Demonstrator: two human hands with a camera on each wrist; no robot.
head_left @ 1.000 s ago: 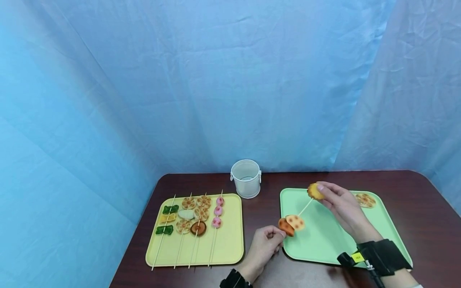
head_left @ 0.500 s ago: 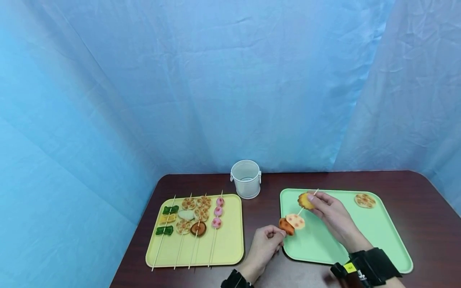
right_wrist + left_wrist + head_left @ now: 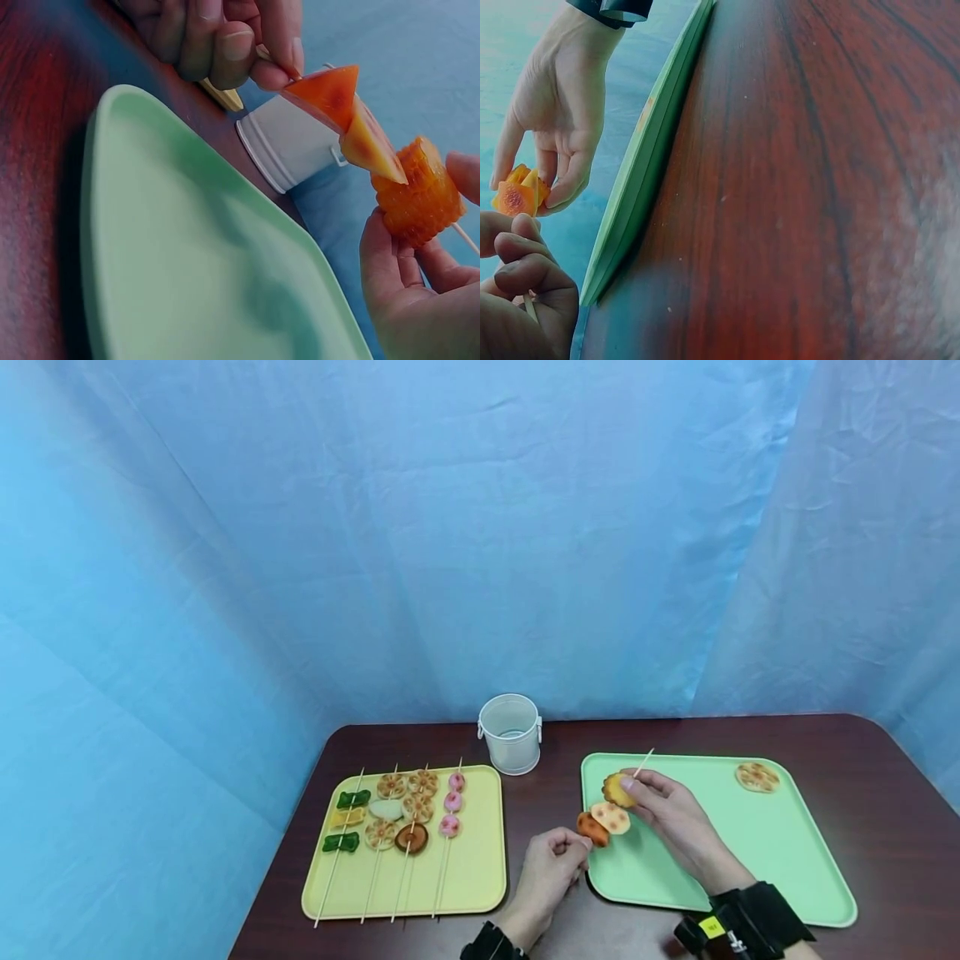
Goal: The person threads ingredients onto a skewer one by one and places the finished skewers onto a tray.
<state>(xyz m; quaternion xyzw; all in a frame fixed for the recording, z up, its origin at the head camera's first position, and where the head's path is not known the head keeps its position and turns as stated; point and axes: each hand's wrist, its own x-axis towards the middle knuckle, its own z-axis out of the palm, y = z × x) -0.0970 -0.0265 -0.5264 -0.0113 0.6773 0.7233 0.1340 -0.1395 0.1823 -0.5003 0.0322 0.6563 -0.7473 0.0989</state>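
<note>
My left hand (image 3: 551, 872) pinches a wooden skewer (image 3: 530, 306) close below its lowest food piece. Threaded on it are an orange-brown wedge (image 3: 328, 96) and a pale, brown-spotted slice (image 3: 611, 817). My right hand (image 3: 678, 827) grips a yellow piece of corn (image 3: 420, 191) between thumb and fingers, right beside the slice. The stick's bare tip (image 3: 645, 760) sticks out past the corn. Both hands and the skewer are over the left part of the green tray (image 3: 720, 868).
One browned round slice (image 3: 757, 777) lies at the green tray's far right. A yellow tray (image 3: 480, 877) on the left holds several loaded skewers, with green, pink and brown pieces. Behind, between the trays, stands a white bucket (image 3: 510, 743). A blue curtain (image 3: 525, 527) hangs behind the table.
My right hand has moved left and down along the stick with the corn, bringing it up to the spotted slice; the stick's tip now shows beyond it. My left hand stays nearly still.
</note>
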